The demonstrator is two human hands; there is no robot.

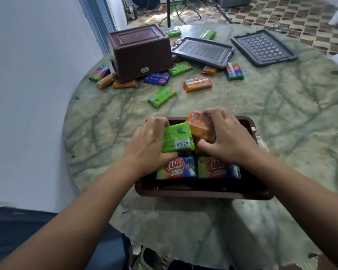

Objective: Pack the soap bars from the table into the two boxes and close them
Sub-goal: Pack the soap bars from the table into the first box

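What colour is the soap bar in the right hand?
Orange soap bar, gripped by the right hand; the head view shows it.

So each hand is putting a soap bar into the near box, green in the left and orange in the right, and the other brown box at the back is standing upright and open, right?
Not quite. The head view shows the far box lying upside down, its base facing up, not open. The rest holds: the left hand grips a green bar and the right hand an orange bar over the near box.
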